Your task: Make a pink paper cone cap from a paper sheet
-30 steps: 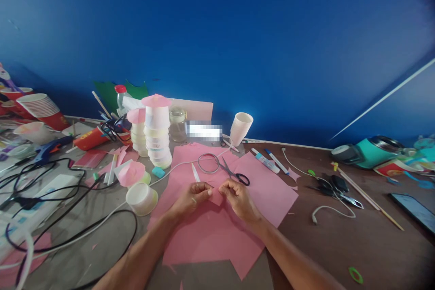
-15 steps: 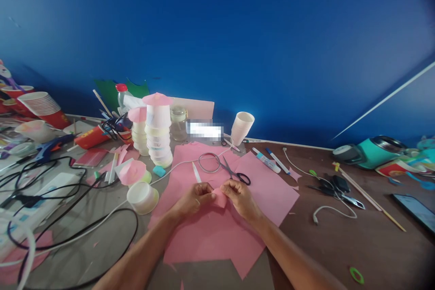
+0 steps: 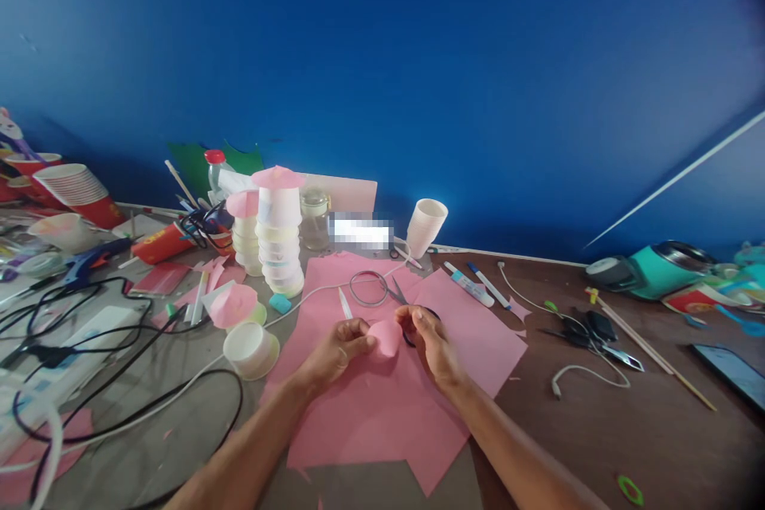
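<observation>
Between finger and thumb, my left hand [image 3: 338, 351] pinches a small curved piece of pink paper [image 3: 384, 339]. My right hand [image 3: 433, 343] hovers just right of that piece, its fingers loosely bent and apart, with nothing seen in them. Under both hands lie large pink paper sheets [image 3: 370, 422]. Black-handled scissors [image 3: 397, 292] rest on the sheets, their handles partly behind my right hand. A coiled grey cable [image 3: 369, 288] and a white pen [image 3: 345, 303] are close by on the paper.
Stacked paper cups [image 3: 280, 243] topped with pink cones stand back left. A single cup [image 3: 248, 351] sits left of the sheets. Black cables [image 3: 137, 319] and a power strip [image 3: 89, 358] spread at far left. A glue tube [image 3: 469, 287] and a phone [image 3: 729, 370] lie to the right.
My right hand has let go of the pink paper and moved slightly right, its fingers opening. The piece now shows a rounded, curled shape in my left hand.
</observation>
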The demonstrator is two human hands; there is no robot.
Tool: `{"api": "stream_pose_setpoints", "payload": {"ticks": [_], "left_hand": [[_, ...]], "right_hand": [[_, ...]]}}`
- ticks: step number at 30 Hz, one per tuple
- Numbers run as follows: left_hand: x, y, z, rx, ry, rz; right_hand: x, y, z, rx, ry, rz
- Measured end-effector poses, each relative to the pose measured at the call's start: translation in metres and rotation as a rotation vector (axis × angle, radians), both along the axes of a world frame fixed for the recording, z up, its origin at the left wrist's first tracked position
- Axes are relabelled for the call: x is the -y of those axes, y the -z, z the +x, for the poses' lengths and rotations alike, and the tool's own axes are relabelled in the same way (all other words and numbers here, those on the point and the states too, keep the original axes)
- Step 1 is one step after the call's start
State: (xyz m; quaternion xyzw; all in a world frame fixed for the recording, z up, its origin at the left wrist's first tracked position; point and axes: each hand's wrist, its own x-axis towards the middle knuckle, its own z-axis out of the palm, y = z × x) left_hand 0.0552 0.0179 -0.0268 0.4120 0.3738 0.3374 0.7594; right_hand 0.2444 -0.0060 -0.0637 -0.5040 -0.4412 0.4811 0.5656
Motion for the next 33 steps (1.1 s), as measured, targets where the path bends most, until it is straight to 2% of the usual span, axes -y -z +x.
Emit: {"api": "stream_pose_setpoints", "payload": {"ticks": [4, 9, 15, 22, 29, 33], "left_hand": [[-0.003, 0.007, -0.001, 0.104, -0.061, -0.060], [-0.004, 0.012, -0.001, 0.280, -0.136, -0.136], [-0.002, 0.015, 0.005, 0.265, -0.179, -0.146], [-0.002, 0.017, 0.009, 0.227, -0.168, -0.144], [0.000, 0.018, 0.008, 0.192, -0.077, -0.151], [0.001, 0.017, 0.008, 0.174, -0.068, -0.142]], "right_hand": [[0.004, -0.001, -0.002, -0.152, -0.114, -0.026], [0.009, -0.018, -0.011, -0.231, -0.252, -0.054], [0.010, -0.027, -0.019, -0.297, -0.357, -0.117], [0.006, -0.022, -0.021, -0.376, -0.288, -0.189], [0.002, -0.021, -0.018, -0.416, -0.289, -0.161], [0.003, -0.021, -0.017, -0.380, -0.259, -0.151]]}}
